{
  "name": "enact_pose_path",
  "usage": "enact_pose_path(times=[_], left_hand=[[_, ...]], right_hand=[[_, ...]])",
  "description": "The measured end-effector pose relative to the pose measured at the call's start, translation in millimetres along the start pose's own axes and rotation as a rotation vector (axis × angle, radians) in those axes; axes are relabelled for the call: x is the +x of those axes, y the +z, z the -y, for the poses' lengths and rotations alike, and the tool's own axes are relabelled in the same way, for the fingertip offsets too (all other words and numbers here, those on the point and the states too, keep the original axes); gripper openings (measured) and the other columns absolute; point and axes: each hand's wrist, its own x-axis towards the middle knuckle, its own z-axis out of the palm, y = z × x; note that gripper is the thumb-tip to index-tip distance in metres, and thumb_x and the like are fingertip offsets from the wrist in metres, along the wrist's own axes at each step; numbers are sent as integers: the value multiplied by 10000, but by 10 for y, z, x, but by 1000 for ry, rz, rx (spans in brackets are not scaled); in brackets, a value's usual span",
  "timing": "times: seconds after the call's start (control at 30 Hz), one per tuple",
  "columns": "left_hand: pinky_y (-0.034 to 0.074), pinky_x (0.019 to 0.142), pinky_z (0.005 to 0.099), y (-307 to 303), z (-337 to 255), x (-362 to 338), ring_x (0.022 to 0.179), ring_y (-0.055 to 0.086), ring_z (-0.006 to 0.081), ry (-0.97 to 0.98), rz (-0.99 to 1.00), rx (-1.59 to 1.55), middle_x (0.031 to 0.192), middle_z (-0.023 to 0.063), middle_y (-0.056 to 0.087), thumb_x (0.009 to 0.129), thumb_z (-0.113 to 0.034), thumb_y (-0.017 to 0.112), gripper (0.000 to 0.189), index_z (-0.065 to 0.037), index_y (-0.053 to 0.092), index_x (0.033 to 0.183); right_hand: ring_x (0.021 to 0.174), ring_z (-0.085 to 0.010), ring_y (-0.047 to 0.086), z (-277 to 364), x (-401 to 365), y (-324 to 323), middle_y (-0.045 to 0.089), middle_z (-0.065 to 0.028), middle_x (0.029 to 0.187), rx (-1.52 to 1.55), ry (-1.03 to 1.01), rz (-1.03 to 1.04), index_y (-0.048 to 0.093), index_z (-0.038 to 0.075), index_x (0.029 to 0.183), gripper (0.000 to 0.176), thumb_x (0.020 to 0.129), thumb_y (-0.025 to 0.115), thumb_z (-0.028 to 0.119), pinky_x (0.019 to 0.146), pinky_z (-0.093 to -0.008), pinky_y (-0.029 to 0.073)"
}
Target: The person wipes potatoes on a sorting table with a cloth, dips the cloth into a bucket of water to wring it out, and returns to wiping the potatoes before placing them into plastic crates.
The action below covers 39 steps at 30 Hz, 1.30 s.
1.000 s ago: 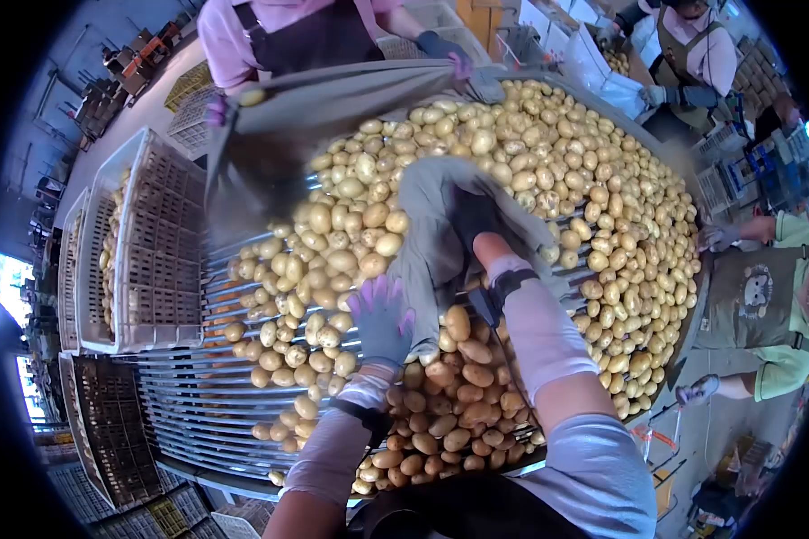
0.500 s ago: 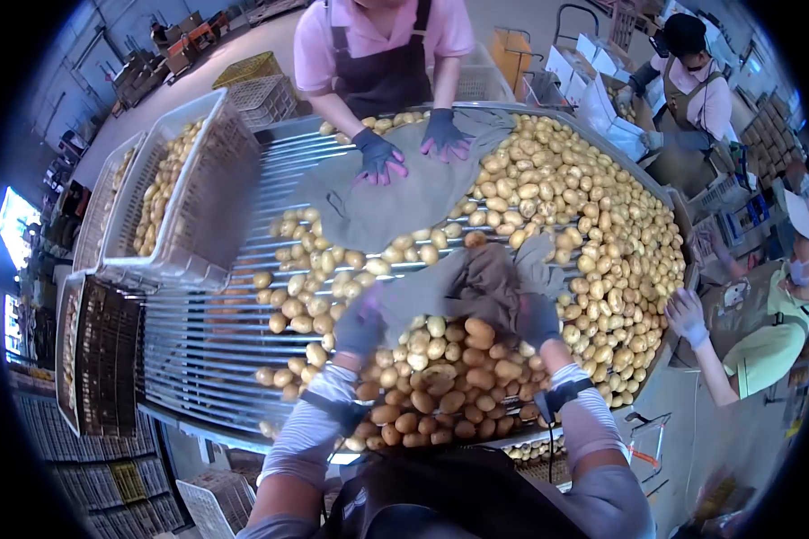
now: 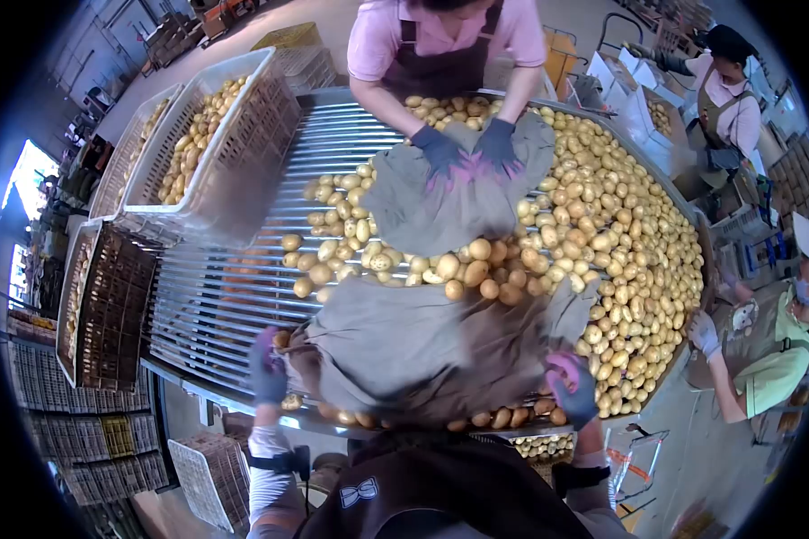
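A grey-brown cloth (image 3: 386, 346) lies spread over potatoes (image 3: 638, 269) along the near side of a roller table, its middle blurred by motion. My left hand (image 3: 268, 370), in a dark glove with pink fingertips, is closed at the cloth's left edge. On the opposite side my right hand (image 3: 573, 393), gloved alike, has its fingers curled at the cloth's right edge. Both grips are partly hidden. Across the table, a co-worker's two gloved hands (image 3: 466, 162) press flat on a second grey cloth (image 3: 440, 211), with potatoes showing between the two cloths.
Metal rollers (image 3: 216, 305) run along the table's left half. White plastic crates (image 3: 252, 148) of potatoes stand at its left end, beside a brown crate (image 3: 112, 305). Another person's gloved hand (image 3: 704, 334) rests at the right rim. Cardboard boxes (image 3: 652, 108) stand behind, at upper right.
My hands have moved apart and toward me, spreading the bunched cloth over the near potatoes. The co-worker's cloth is more gathered, their hands closer together. The whole view has shifted slightly.
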Motion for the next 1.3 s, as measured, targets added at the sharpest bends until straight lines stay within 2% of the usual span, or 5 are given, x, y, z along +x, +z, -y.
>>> enact_pose_path(times=[0.13, 0.3, 0.73, 1.0, 1.3], left_hand=[[285, 1203, 644, 821, -700, -137, 1460, 405, 468, 185, 456, 427, 1552, 147, 507, 962, -550, 614, 713, -118, 512, 1520], [14, 1139, 843, 1775, -786, -77, 1590, 71, 523, 125, 302, 680, 1733, 135, 249, 846, -813, 574, 1032, -195, 350, 1642], [43, 1246, 697, 2469, -1432, 848, 1564, 215, 497, 311, 321, 526, 1666, 301, 289, 995, -595, 503, 853, -142, 244, 1670], [120, 1226, 712, 2106, -1768, 18, 1536, 284, 475, 394, 676, 171, 1641, 245, 354, 842, -523, 707, 736, -143, 582, 1460], [114, 1256, 654, 2872, -2307, 1538, 1596, 138, 455, 241, 517, 325, 1715, 142, 259, 952, -504, 616, 689, -89, 564, 1499]], right_hand=[[1441, -497, 393, -230, 322, 951, 445, -263, 1565, -580, -154, 21, 573, 20, 1440, 774, 883, 720, 536, 1178, -613, 327], [1499, -540, 273, -276, 721, 1189, 247, -270, 1684, -698, -131, 18, 417, -14, 1547, 998, 820, 760, 578, 1201, -679, 234], [1508, -510, 285, -226, 1959, 1382, 255, -319, 1666, -777, -37, -171, 290, 0, 1613, 1058, 834, 738, 559, 1262, -615, 174], [1507, -489, 287, -114, 798, 1499, 452, -168, 1577, -691, -374, 176, 491, 142, 1551, 792, 883, 655, 535, 1222, -706, 156], [1430, -472, 381, -168, 2516, 1573, 522, -140, 1493, -828, -242, -184, 544, 152, 1500, 657, 903, 638, 409, 1202, -641, 256]])
